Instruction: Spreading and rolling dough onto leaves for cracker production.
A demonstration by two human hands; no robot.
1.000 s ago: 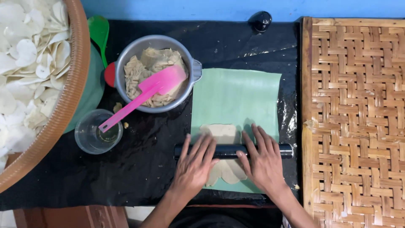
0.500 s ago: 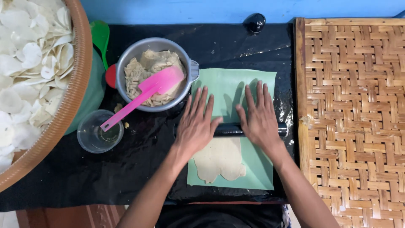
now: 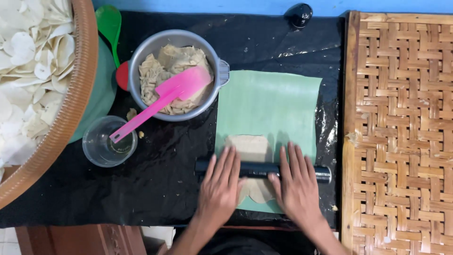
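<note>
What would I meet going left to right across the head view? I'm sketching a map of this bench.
Chip basket → clear cup → metal pot → left hand → right hand → woven mat.

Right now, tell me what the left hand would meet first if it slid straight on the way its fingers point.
Likely the flattened beige dough sheet just beyond the black rolling pin under the left hand, then bare green sheet.
</note>
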